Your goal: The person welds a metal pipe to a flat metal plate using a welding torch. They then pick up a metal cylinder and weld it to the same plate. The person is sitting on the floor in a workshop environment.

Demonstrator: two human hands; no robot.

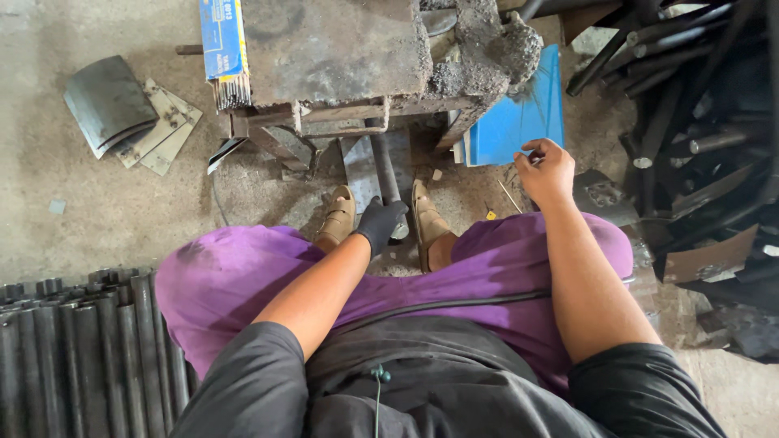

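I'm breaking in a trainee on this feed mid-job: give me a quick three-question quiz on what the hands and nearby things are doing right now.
1. True or false: the left hand wears a dark glove and grips the metal pipe lying between the sandalled feet.
2. Multiple choice: the bare right hand is nearest to A) the stack of dark pipes at lower left, B) the blue sheet on the floor, C) the curved metal plates at upper left.
3. Fill in: the packet of welding rods sits on the ____ edge of the crusted metal block.

Key: 1 true; 2 B; 3 left.
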